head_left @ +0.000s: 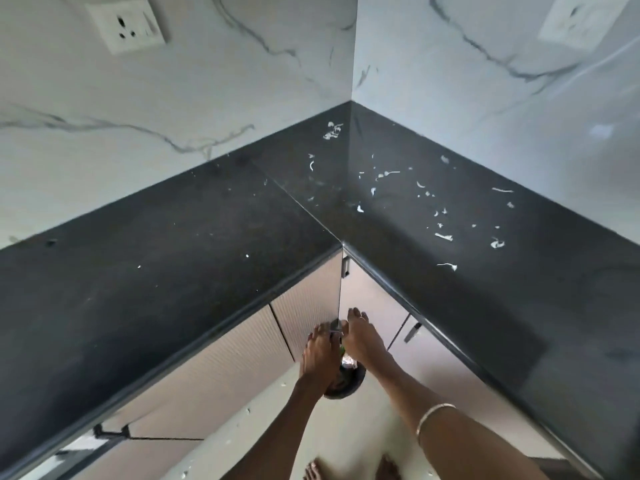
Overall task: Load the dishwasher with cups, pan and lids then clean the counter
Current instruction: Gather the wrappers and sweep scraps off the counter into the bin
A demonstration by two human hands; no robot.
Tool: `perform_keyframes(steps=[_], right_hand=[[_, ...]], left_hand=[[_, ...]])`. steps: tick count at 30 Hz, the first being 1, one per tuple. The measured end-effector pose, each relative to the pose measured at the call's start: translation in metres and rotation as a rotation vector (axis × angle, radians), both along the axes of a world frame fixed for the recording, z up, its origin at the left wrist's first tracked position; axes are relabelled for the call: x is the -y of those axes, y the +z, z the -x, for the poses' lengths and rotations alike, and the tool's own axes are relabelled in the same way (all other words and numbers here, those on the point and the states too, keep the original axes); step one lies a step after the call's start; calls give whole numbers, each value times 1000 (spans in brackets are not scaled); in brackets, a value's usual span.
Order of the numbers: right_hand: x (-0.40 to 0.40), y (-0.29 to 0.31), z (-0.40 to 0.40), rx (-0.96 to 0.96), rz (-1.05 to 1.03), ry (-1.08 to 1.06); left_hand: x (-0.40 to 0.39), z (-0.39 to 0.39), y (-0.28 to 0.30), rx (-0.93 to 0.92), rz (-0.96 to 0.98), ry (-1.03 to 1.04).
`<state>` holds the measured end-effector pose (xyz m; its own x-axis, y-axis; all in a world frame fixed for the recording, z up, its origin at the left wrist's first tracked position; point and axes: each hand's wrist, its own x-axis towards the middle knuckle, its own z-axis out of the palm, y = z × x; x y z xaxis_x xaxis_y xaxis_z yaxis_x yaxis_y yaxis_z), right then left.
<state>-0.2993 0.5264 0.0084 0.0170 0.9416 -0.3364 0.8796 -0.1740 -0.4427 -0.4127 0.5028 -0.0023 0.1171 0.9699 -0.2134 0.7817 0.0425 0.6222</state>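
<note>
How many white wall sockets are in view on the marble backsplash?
2: one white wall socket on the left marble wall at top left, another white wall socket on the right wall at top right, partly cropped.

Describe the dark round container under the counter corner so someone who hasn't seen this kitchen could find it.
Start at the black counter where its two runs meet in the corner. Drop below its front edge to the beige cabinet doors; both hands, left and right, reach down there. The container sits just under them, the only dark, round thing against pale doors and floor.
</note>
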Motion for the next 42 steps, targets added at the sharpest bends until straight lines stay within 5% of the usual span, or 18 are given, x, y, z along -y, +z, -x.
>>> perform_keyframes(steps=[18,42], right_hand=[[-42,74,-27,-78,-330,-159],[-251,26,-115,-79,-310,-109]], left_hand=[[-82,8,59,46,-256,-13],[-310,-19,43,33,-248,395]])
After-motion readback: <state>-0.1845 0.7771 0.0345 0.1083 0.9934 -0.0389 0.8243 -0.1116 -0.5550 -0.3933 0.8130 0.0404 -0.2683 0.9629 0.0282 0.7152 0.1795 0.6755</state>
